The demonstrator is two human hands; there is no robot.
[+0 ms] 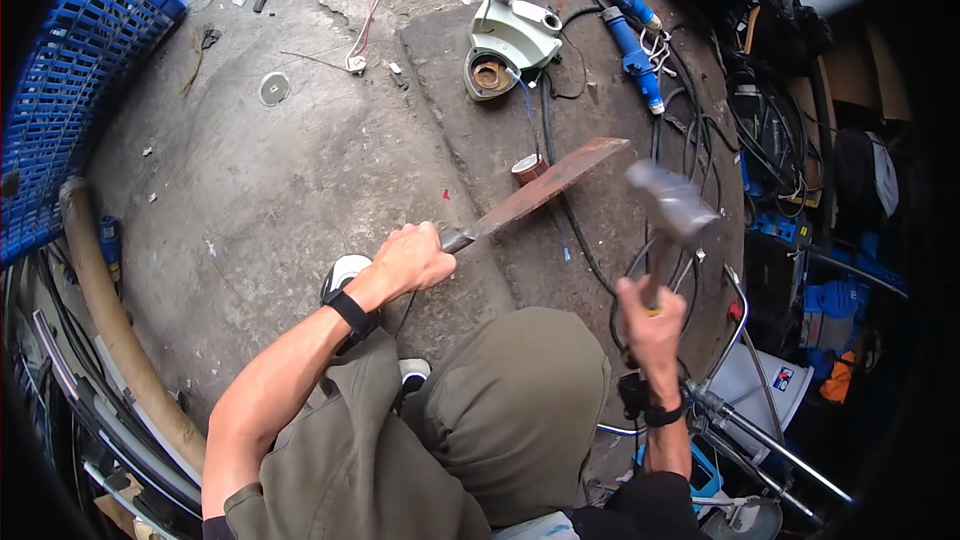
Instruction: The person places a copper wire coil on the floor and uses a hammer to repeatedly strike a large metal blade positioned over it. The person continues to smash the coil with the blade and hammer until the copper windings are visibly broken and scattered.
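Note:
My left hand is closed around the dark handle of a long, rusty, broad-bladed knife. The blade slants up to the right, low over the floor. Right beside its far edge is a small reddish-brown cylinder with a pale rim; whether blade and cylinder touch I cannot tell. In my right hand, raised to the right of the blade, is a hammer with its head up, smeared by motion. Beyond the cylinder lies a pale green metal machine housing with a round opening.
Black cables and blue plug connectors lie at the right. A blue plastic crate stands far left, above a thick tan tube. A white bucket, metal rods and tools crowd the right side. Loose wires lie on the concrete floor.

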